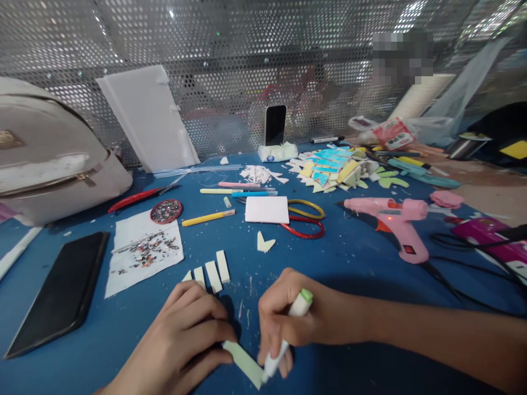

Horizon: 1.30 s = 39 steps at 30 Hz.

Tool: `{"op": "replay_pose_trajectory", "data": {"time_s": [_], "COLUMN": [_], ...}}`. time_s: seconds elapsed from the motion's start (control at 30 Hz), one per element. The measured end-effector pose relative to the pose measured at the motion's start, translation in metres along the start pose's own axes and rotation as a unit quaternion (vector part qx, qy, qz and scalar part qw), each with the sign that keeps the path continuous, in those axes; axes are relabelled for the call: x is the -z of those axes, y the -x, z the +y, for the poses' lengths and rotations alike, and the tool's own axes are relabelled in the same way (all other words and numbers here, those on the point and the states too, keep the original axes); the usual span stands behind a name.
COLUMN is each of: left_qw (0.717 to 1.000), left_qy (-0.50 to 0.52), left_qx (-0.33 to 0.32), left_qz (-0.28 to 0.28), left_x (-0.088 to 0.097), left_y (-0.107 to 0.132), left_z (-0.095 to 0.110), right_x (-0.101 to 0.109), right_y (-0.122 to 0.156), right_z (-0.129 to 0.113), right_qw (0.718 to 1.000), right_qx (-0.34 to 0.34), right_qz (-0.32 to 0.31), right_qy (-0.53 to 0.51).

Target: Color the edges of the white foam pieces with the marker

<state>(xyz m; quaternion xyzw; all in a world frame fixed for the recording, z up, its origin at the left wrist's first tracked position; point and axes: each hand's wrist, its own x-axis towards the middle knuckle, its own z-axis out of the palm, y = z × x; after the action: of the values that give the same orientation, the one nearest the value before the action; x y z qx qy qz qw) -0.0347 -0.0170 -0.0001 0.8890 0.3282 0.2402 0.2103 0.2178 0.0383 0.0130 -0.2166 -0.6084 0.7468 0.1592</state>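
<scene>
My left hand (pixel 187 343) is closed down on a pale green foam strip (pixel 246 363) lying on the blue table (pixel 349 258), fingertips pinning its left end. My right hand (pixel 288 323) is closed round a white marker with a green cap (pixel 288 340), its tip touching the strip's right end. Just above my left hand lies a row of several small white foam strips (pixel 212 272). A small white heart-shaped cutout (pixel 264 242) sits further up.
A pink glue gun (pixel 391 219) with its cable lies at right. Scissors (pixel 304 219) lie under a white card (pixel 267 209). A black phone (pixel 60 291), paper with glitter (pixel 142 252), pens (pixel 230 191), a bag (pixel 49 153) and a pile of coloured foam pieces (pixel 333 170) surround the work spot.
</scene>
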Motion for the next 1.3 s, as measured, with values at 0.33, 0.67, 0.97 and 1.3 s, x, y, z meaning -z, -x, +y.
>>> {"op": "replay_pose_trajectory", "data": {"time_s": [0.33,0.67,0.97,1.3], "left_qw": [1.0,0.999,1.0,1.0], "left_qy": [0.016,0.02,0.007,0.008], "left_qx": [0.004,0.028,0.014,0.011], "left_qz": [-0.009,0.006,-0.008,-0.006], "left_x": [0.001,0.0037,0.0034,0.0021], "left_y": [-0.0002,-0.0029,-0.0012,-0.0021], "left_z": [-0.0007,0.0015,-0.0018,-0.0019], "right_x": [0.0022,0.0034,0.0035,0.0039], "right_y": [0.0005,-0.0023,-0.0024,-0.0033], "right_z": [0.0042,-0.0021,0.0019,-0.0003], "right_qw": [1.0,0.998,0.998,0.997], "right_qx": [0.003,-0.008,0.012,0.011], "right_qz": [0.002,0.003,0.016,0.012], "right_qy": [-0.029,-0.07,-0.058,-0.08]}}
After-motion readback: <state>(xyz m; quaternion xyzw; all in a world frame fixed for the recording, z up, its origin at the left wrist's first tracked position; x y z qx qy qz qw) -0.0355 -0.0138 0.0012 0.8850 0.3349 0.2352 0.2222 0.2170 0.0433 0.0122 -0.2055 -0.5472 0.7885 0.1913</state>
